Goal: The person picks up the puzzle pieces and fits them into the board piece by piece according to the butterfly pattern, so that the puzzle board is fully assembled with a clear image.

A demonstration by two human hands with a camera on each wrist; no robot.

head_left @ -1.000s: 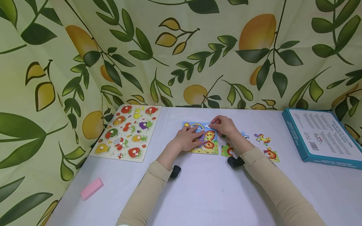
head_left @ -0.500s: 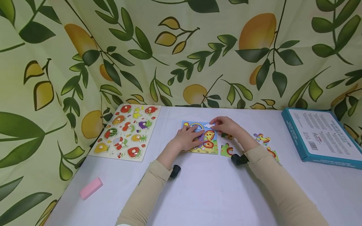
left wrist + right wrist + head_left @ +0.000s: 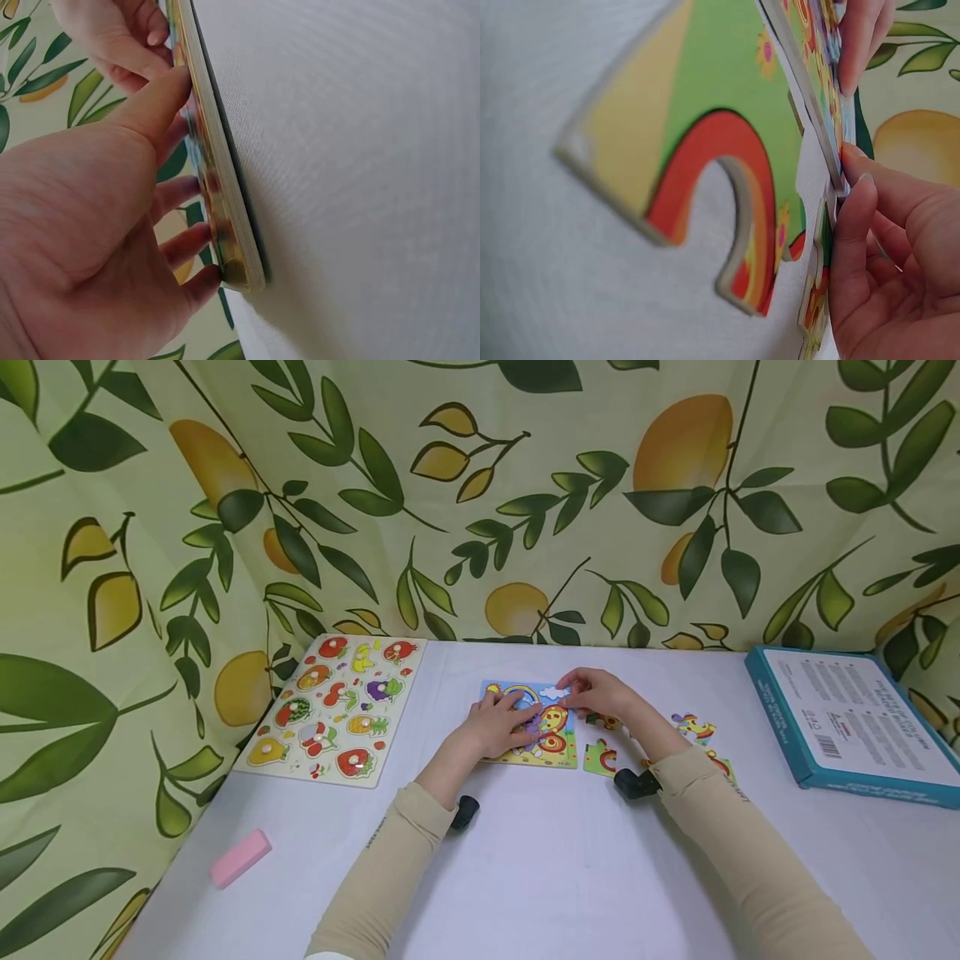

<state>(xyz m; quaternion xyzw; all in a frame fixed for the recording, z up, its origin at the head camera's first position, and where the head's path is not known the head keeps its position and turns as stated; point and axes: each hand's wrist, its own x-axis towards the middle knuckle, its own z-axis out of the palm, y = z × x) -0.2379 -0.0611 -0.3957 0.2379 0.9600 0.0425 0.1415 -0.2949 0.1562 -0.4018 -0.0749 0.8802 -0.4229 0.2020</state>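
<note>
Your right hand [image 3: 602,692] has shifted slightly right since a second ago, uncovering more of the printed white cloud [image 3: 553,692], while your right forearm [image 3: 651,733] now hides a bluish piece that showed beside it; your left hand [image 3: 495,728] stays in place. At far left, on the smooth white tablecloth [image 3: 540,868], you have one matte pink oblong block [image 3: 242,858] and, beyond it, one flat rectangular fruit board [image 3: 345,710]. Your left hand rests its spread fingers on one glossy, pale-edged jigsaw puzzle [image 3: 557,758], which lies between your hands. Your right thumb and forefinger pinch that puzzle's far right corner. Right of it you can count four loose jigsaw pieces [image 3: 598,758], brightly printed with curved cutouts, some partly covered. At far right lies one teal box [image 3: 862,718] with a white printed panel.
</note>
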